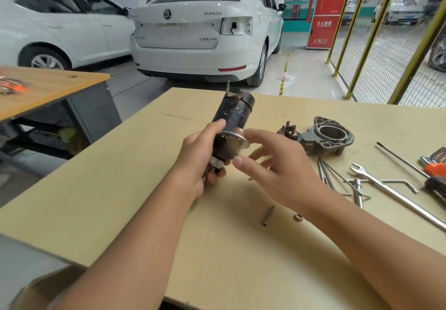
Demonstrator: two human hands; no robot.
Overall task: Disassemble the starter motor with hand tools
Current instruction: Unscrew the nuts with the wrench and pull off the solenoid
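From the head camera, two bare hands work over a pale wooden workbench (120, 213). The left hand (195, 162) wraps around the lower end of one starter motor body (233, 114), holding it tilted above the bench. It is a black cylinder with scuffed, flaking paint and a metal plate near the held end. The right hand (272, 165) is spread open, fingertips at that plate. On the bench lie one grey drive-end housing (325, 136), one solenoid (288, 131) touching it, one open-end wrench (376, 180), one loose bolt (268, 215) and one small nut (298, 217). Two white cars (200, 32) stand behind.
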